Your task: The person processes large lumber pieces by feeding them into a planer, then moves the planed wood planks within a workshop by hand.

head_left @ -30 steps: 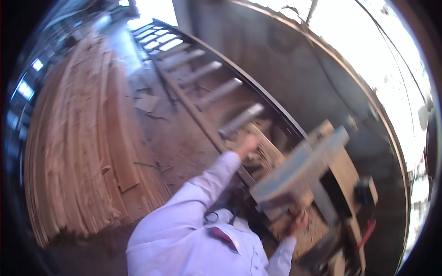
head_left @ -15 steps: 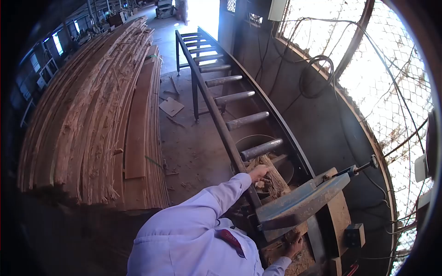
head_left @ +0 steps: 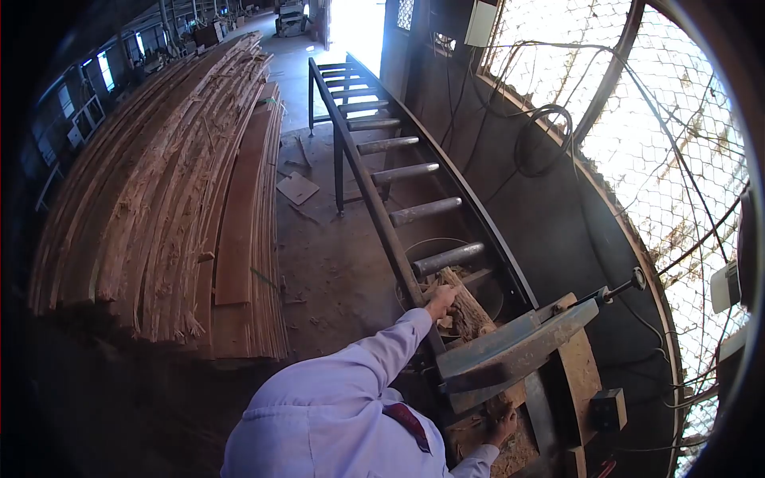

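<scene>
A rough, bark-edged piece of wood (head_left: pixel 470 311) lies lengthwise on the machine bed and passes beneath a blue-grey metal guard (head_left: pixel 518 350). My left hand (head_left: pixel 443 301) is closed on the wood's left edge, on the far side of the guard. On the near side, my right hand (head_left: pixel 502 426) has its fingers closed at the wood's near end, which is partly hidden by the hand. Sawdust and chips cover the bed (head_left: pixel 518 454) around that hand. The guard hides the wood's middle part and whatever is under it.
A roller conveyor (head_left: pixel 410 171) runs away from the machine, with scrap wood beneath its nearest roller. Left of it stands a long stack of boards (head_left: pixel 159 191). Hanging cables (head_left: pixel 550 131) and a mesh window (head_left: pixel 637 103) line the right wall. A flat offcut (head_left: pixel 297 187) lies on the floor.
The view has shifted slightly. Both hands stay on the wood on either side of the guard, with little visible movement.
</scene>
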### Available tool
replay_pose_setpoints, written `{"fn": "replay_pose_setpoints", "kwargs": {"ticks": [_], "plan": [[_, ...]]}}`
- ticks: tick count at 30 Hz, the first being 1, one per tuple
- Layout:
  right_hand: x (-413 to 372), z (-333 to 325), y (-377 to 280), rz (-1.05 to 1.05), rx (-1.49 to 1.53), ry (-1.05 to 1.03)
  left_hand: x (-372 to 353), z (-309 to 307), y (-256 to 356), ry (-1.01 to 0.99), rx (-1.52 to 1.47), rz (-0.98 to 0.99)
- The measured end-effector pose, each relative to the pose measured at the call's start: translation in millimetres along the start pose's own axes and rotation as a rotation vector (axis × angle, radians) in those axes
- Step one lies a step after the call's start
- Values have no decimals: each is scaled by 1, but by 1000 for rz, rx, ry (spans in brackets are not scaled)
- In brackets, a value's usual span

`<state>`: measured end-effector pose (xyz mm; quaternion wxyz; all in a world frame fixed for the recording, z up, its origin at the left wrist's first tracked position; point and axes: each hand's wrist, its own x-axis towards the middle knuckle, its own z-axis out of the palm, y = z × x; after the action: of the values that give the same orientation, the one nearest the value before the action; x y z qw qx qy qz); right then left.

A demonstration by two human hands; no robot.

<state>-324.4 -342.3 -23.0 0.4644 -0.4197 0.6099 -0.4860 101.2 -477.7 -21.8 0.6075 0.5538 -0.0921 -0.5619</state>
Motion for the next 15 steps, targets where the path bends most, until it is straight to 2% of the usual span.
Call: {"fn": "replay_pose_setpoints", "kwargs": {"ticks": [3,4,5,6,7,8,9,10,11,13,15], "plan": [[4,-3,4,16,-41,22,8,-14,-4,-78,-48,116],[7,-7,15,30,-46,37,11,-19,6,100,128,252],[19,-5,25,-115,-130,1,19,-28,22,279,307,379],[35,-1,33,-252,-218,-32,-13,-33,59,253,168,450],[34,-14,45,-210,-253,-26,-43,-33,96,280,9,469],[25,-20,41,-168,-288,-23,-19,-60,107,402,115,443],[17,-22,28,-243,-509,-16,-34,-79,132,357,65,483],[18,-25,34,-361,-679,-12,-52,-94,151,260,-164,584],[15,-22,32,-428,-610,-10,-79,-119,171,198,-207,477],[9,-6,23,11,-58,39,-104,-172,176,216,-430,453],[-7,9,-17,28,-107,77,-120,-251,153,236,-466,467]]}}
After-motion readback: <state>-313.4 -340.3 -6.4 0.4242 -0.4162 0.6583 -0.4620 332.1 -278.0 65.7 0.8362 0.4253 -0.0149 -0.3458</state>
